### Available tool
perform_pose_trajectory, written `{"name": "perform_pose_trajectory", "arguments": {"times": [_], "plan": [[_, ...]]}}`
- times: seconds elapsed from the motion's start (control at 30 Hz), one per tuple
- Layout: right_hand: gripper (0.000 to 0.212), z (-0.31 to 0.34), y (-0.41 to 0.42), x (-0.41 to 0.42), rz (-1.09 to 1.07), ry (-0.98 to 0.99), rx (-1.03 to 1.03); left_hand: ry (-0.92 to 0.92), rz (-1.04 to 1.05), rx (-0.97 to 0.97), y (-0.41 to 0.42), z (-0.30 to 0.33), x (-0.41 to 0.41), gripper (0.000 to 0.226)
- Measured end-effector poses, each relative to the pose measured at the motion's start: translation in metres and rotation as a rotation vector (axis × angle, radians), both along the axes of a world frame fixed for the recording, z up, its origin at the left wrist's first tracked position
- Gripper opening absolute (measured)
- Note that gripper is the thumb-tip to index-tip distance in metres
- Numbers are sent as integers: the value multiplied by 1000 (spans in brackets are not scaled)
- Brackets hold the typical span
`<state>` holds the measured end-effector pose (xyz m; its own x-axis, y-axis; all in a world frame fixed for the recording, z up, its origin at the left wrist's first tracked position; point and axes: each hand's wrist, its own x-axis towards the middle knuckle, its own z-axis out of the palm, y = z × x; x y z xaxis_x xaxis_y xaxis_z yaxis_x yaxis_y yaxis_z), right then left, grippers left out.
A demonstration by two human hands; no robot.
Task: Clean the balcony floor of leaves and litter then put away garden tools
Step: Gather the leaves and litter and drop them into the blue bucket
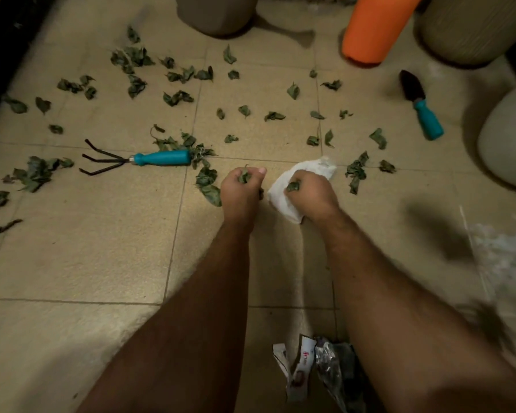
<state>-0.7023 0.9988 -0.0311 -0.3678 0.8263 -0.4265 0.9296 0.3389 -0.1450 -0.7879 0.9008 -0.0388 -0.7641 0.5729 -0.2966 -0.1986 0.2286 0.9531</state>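
Dry green leaves [176, 98] lie scattered over the beige tiled floor [87, 234]. My left hand [240, 193] grips a clump of leaves low over the floor. Beside it, my right hand [312, 195] holds a crumpled white tissue [286, 201] together with a leaf. A hand rake with a teal handle [161, 158] lies to the left, its black prongs pointing left. A small trowel with a teal handle [423, 111] lies at the right, blade pointing away.
An orange pot [376, 28] stands at the back, between a brown pot [218, 13] and a ribbed beige pot [471, 28]. A pale round pot [510, 135] is at the right edge. Crumpled wrappers [319, 368] lie near the bottom. A dark wall edge runs along the left.
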Motion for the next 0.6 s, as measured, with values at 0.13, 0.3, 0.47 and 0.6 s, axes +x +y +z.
{"name": "perform_pose_trajectory", "arguments": {"times": [0.13, 0.3, 0.47, 0.6], "plan": [[29, 7, -13, 11, 18, 388, -267, -31, 92, 22, 16, 7, -10, 26], [6, 27, -8, 35, -270, 841, -218, -42, 18, 38, 34, 15, -1, 15], [16, 26, 9, 78, -765, 1075, -188, -44, -194, -35, 46, 7, 34, 45], [27, 9, 17, 106, -912, 1007, -106, -24, -315, -21, 51, 10, 57, 64]]}}
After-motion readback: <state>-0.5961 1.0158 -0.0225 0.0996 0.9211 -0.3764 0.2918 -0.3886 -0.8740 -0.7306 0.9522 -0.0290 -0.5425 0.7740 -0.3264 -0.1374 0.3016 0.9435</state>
